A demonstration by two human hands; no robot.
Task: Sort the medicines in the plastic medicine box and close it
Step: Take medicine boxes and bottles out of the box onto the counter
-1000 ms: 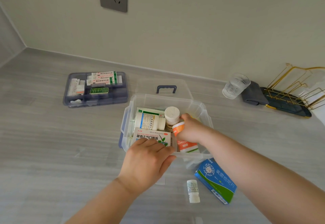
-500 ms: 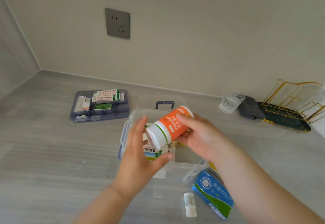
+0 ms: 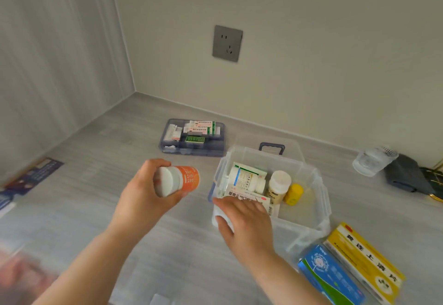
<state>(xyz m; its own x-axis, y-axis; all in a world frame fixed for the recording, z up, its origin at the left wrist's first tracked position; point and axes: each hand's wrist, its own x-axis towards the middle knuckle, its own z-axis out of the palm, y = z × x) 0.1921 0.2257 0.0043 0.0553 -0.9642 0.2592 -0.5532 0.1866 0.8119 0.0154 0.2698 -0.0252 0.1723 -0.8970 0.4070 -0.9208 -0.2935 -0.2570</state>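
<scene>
The orange plastic bottle with the white cap [image 3: 178,180] has changed hands. Half a second ago the right hand held it up over the clear plastic medicine box [image 3: 318,199], with the left hand close beside it. Now the left hand [image 3: 143,199] has it alone, and it is out to the left of the box, above the grey surface [image 3: 96,161]. The left fingers [image 3: 153,168] are curled round the bottle and pinch it near the cap, which points at the camera.

The right hand [image 3: 247,223] has let go and come down to the near left corner of the box. Its fingers [image 3: 239,202] are spread and hold nothing. They lie over the rim, at the white box with red writing [image 3: 249,195]. I cannot tell if they press on it.

So the bottle is out of the box now, not in it. Inside there is more room. A white box with green edges [image 3: 249,173], a cream bottle [image 3: 278,186] and a small yellow bottle [image 3: 293,194] stand there. The right side of the box floor is bare.

A blue and green box [image 3: 330,278] and a long yellow box [image 3: 364,264] lie on the surface, just outside the box on the near right. I think they must go in too. The box is open, so sorting is not done, and closing comes later.
</scene>
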